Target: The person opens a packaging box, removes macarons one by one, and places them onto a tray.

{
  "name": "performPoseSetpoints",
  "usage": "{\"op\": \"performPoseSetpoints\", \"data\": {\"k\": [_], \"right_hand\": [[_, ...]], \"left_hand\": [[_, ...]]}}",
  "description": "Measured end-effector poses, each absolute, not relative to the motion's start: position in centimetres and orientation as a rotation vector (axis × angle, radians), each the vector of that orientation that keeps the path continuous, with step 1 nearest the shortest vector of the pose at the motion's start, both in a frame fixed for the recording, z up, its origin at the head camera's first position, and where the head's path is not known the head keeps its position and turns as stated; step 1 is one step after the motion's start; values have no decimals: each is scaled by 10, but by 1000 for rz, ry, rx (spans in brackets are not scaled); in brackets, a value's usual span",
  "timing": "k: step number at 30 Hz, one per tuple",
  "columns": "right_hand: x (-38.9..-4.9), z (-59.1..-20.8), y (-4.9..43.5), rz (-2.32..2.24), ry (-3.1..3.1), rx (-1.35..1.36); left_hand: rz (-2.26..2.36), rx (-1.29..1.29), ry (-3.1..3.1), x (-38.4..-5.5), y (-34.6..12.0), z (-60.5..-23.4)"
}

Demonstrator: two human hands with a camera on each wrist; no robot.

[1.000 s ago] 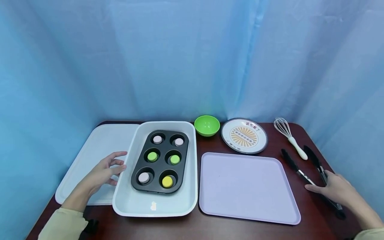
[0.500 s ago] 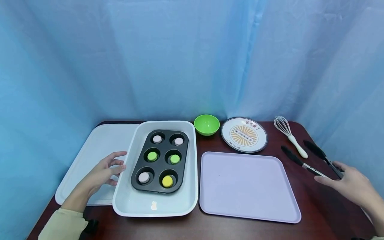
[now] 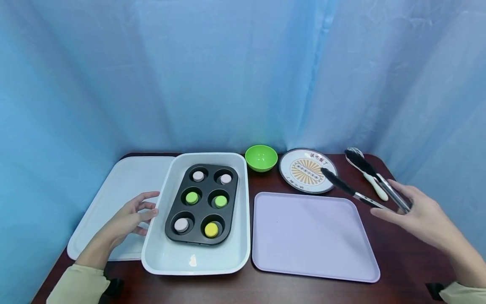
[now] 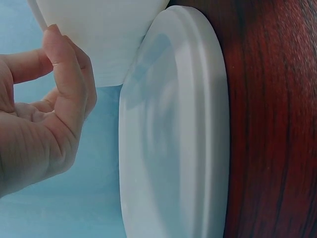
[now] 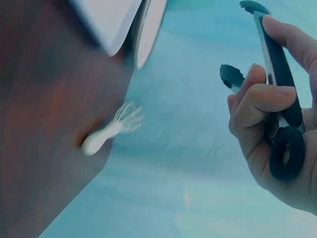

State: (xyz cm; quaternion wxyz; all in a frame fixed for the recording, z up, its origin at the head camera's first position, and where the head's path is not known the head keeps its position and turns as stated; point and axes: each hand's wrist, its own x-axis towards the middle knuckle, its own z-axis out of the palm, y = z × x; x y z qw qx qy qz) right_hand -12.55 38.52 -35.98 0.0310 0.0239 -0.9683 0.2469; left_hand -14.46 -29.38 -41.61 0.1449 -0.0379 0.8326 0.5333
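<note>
My right hand [image 3: 427, 213] grips a pair of black-tipped metal tongs [image 3: 392, 192] above the table's right side. Their two arms are spread apart; in the right wrist view, fingers and thumb curl round the tongs' handle [image 5: 281, 64] near its black end ring. My left hand [image 3: 129, 219] is at the left rim of a deep white tub [image 3: 193, 259], fingers loosely bent and fingertips against its outer side. Inside the tub lies a dark muffin tin [image 3: 200, 213], with white, green and yellow macaron-like rounds [image 3: 211, 230] in its cups.
Right of the tub lies a lilac tray [image 3: 311, 240]. Behind stand a green bowl [image 3: 261, 158] and a printed plate [image 3: 300, 183]. The whisk [image 3: 376, 185] lies at the back right, partly behind the tongs. A white tray [image 3: 125, 181] sits under my left hand.
My right hand has lifted the tongs off the table and carried them left and away from me, over the whisk and plate. The left hand stays at the tub.
</note>
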Motion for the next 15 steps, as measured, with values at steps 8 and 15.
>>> {"op": "performPoseSetpoints", "data": {"k": [8,15], "right_hand": [[-148,-356,332,779,-2844,410],[-161,-358,295,724,-2806,589]], "left_hand": [[1538,-111,2404,-147,-294,-416],[1569,-119,2361,-147,-298,-418]]}}
